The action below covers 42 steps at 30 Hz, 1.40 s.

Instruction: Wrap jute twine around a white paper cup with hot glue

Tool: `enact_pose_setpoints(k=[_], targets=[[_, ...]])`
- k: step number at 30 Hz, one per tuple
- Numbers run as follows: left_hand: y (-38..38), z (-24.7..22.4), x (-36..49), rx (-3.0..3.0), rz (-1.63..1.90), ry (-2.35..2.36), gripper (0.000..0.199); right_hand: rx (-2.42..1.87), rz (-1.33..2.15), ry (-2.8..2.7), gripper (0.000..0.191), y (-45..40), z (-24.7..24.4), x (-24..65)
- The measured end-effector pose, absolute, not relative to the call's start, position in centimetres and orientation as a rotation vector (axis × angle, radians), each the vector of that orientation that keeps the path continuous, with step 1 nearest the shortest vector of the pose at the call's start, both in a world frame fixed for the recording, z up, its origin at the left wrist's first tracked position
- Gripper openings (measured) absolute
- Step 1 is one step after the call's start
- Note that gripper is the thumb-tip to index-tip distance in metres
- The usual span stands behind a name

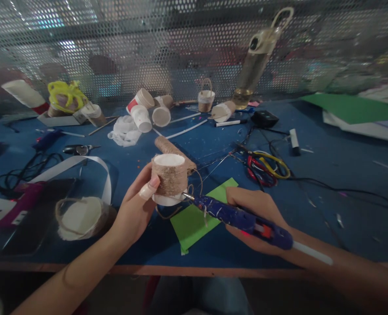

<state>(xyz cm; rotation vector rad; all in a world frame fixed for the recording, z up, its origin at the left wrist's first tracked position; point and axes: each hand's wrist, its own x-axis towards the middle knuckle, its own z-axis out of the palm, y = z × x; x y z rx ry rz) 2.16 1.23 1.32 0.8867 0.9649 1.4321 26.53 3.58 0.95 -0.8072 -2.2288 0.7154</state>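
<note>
My left hand (138,205) grips a small paper cup (170,177) wrapped in brown twine, its white rim upward and a bare white band showing low down. A bandage covers part of the thumb. My right hand (256,210) is closed around a blue hot glue gun (239,214), with a white glue stick (313,253) poking from its back. The gun's metal nozzle meets the cup's lower edge, by the last turns of twine. Loose twine (198,179) trails from the cup. Behind it lies a twine roll (174,151). Green paper (200,218) rests below.
Scissors (272,168) and black cables lie to the right. A twine basket (82,218) and a dark flat slab (39,227) are at left. Paper cups (141,116), a small handled basket (206,99) and a bottle (254,65) stand along the perforated metal screen (187,43).
</note>
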Motion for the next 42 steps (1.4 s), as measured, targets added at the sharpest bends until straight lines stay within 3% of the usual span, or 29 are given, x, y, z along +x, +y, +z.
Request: enact_pose_setpoints(k=[27,33,42], targets=[[1.5,1.3,2.2,0.799,1.298,0.910,0.027,-0.923,0.677,-1.906,0.020,3.8,0.4,26.2],[1.5,1.4,2.9,0.724,1.212,0.853,0.024,-0.754,0.621,-1.835,0.037,3.8,-0.3,25.1],[1.4,1.4,3.2,0.702,1.151,0.884,0.032,-0.706,0.614,-1.967,0.027,4.4,0.3,24.7]])
